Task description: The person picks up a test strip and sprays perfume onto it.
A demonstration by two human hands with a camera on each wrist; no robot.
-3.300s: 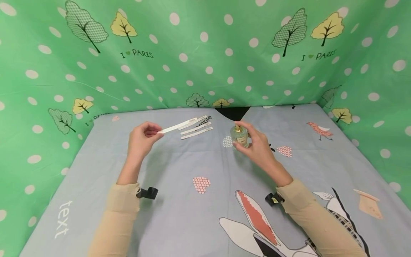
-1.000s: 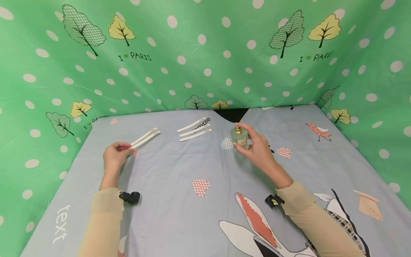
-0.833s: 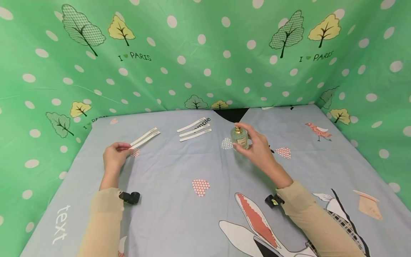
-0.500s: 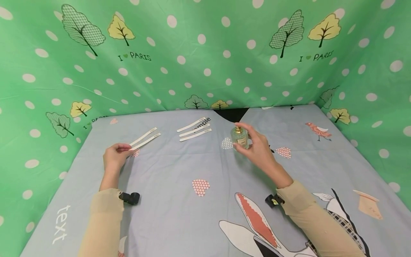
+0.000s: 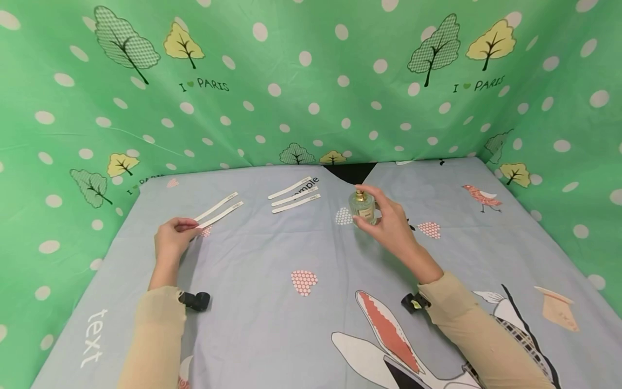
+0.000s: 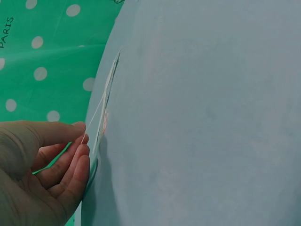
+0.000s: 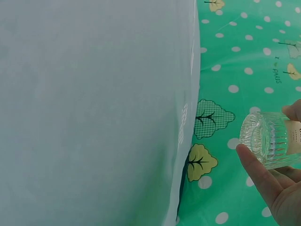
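Observation:
My left hand (image 5: 174, 237) pinches a narrow white paper strip (image 5: 221, 215) between thumb and fingertips, over the left of the table. A second white strip (image 5: 216, 206) runs close beside it; whether the fingers also hold this one I cannot tell. In the left wrist view the strips (image 6: 108, 87) appear almost edge-on. My right hand (image 5: 391, 220) grips a small clear glass perfume bottle (image 5: 362, 207) upright, a finger at its gold top and the thumb low on its side. The right wrist view shows the bottle's ribbed glass base (image 7: 263, 139).
Three similar paper strips (image 5: 295, 202) lie side by side at the back middle of the table. A grey-blue printed cloth (image 5: 262, 302) covers the tabletop. Green dotted curtains (image 5: 311, 81) hang along the back and both sides.
My left hand has moved left and towards me from beside the middle strips. Two strips now show at it, slightly further apart than a second ago. My right hand stays in place with the perfume bottle.

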